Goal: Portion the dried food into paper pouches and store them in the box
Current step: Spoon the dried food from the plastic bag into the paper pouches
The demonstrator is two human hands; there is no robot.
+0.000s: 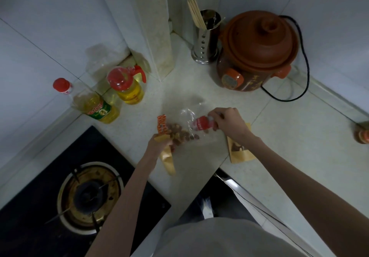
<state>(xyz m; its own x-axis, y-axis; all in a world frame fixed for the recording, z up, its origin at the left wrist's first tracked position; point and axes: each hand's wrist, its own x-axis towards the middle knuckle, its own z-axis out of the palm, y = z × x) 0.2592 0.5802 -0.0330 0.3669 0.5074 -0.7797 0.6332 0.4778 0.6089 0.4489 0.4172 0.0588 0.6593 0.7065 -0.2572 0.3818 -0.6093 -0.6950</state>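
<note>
A clear plastic bag with red print lies tilted over the counter, and brown dried pieces spill from its orange-edged mouth. My right hand grips the bag's red end from above. My left hand holds the open top of a tan paper pouch just under the falling pieces. A second paper pouch with a dark print lies flat under my right wrist. No box is in view.
Two oil bottles stand at the left by the wall. A brown clay cooker with a black cord and a steel chopstick holder stand at the back. A gas burner lies at the lower left.
</note>
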